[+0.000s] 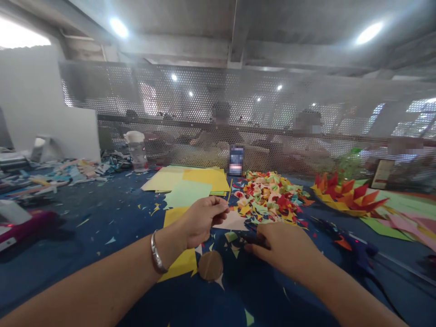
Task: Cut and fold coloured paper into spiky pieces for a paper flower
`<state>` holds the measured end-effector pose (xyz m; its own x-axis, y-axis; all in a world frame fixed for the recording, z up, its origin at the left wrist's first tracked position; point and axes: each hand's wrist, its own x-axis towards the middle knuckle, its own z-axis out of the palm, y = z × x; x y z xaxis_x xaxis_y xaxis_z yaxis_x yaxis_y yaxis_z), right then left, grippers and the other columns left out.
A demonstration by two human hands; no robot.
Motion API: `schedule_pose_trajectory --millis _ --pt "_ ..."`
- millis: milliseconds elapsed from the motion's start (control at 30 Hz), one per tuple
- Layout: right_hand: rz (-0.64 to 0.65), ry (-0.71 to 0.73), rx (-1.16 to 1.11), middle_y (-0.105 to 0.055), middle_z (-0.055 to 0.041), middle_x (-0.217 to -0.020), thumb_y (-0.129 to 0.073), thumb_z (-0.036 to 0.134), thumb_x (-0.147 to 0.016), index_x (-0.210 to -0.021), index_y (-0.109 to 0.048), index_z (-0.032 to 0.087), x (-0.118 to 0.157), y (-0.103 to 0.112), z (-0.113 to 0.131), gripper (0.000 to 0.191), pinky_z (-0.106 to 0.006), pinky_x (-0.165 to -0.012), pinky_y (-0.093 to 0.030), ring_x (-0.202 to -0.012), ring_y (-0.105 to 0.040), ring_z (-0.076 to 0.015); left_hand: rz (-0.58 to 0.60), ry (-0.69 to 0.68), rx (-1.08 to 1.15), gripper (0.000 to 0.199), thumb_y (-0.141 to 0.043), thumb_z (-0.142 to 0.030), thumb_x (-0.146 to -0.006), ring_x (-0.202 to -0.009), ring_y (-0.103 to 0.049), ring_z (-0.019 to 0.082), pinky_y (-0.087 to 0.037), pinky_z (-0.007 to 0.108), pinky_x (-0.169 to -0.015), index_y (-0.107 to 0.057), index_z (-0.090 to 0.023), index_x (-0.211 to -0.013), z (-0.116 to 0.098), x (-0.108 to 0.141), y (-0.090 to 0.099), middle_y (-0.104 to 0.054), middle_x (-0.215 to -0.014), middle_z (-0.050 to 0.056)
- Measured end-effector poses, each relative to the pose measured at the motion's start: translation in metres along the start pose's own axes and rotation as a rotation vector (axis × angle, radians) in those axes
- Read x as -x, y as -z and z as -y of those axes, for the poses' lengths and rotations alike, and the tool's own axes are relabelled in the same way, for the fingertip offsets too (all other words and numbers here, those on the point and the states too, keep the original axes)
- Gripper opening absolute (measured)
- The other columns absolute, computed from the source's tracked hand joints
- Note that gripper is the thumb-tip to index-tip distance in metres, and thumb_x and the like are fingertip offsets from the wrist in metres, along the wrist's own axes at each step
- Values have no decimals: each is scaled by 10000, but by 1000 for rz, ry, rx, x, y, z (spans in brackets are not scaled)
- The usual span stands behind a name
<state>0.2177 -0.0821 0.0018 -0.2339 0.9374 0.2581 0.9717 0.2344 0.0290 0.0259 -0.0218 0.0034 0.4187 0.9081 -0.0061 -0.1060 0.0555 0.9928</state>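
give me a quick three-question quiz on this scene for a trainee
1. True or false: the left hand has a silver metal bracelet at its wrist.
2. Where is the dark blue glue gun? A) left of the left hand B) between the hands C) right of the right hand
3. Fill in: the spiky red, orange and yellow paper piece lies ____ of the multicoloured paper heap.

Key: 1 true; 2 C; 3 right

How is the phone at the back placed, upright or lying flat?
Upright: the phone stands on its short edge, display facing the camera.
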Motion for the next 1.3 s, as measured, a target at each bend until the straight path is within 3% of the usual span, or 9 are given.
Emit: schedule_pose_trajectory --millis 133,267,633,767,900,1067,1300 --pt "-249 74 -3 -663 -60 -756 -559 342 -820 -866 -633 198 0 6 4 168 -288 -512 -395 -653 -612 -210 45 104 184 160 -644 -259 -725 -633 -466 100 -366 249 -635 -534 -151 -681 2 6 -11 -532 -685 -3" --pt "-451 223 -26 -655 -76 -962 -442 257 -905 -1102 -592 204 2 9 7 253 -316 -652 -457 -814 -614 -214 81 199 280 90 -632 -206 -722 -616 -469 96 -363 244 -617 -576 -141 -693 4 12 -21 -538 -664 -2" --pt "-445 337 -103 -636 -62 -881 -401 194 -921 -963 -654 186 5 10 9 256 -274 -590 -453 -733 -603 -169 208 227 357 72 -638 -187 -735 -595 -468 90 -334 229 -572 -616 -120 -753 4 22 -25 -558 -677 14" --pt "-459 337 -186 -630 -61 -928 -425 200 -918 -1004 -639 192 7 9 8 232 -287 -670 -469 -787 -596 -162 176 272 343 113 -603 -244 -760 -612 -516 111 -357 247 -584 -615 -131 -755 0 21 -25 -591 -707 23" --pt "-441 367 -306 -621 -47 -926 -446 190 -907 -1006 -634 227 7 8 11 216 -275 -675 -474 -801 -590 -149 201 179 395 120 -622 -243 -754 -672 -534 118 -403 249 -661 -634 -130 -794 1 19 -24 -595 -731 25" --pt "-414 397 -462 -611 -43 -932 -465 167 -896 -1006 -615 253 7 7 16 204 -282 -714 -485 -851 -583 -154 179 89 401 159 -720 -226 -679 -614 -496 74 -401 222 -663 -632 -135 -775 1 18 -20 -567 -679 -12" --pt "-439 360 -587 -619 -51 -879 -508 195 -866 -914 -621 229 5 7 18 128 -307 -701 -492 -811 -591 -176 62 42 338 259 -750 -184 -605 -635 -571 106 -439 272 -687 -561 -153 -781 2 16 -22 -601 -694 -4"
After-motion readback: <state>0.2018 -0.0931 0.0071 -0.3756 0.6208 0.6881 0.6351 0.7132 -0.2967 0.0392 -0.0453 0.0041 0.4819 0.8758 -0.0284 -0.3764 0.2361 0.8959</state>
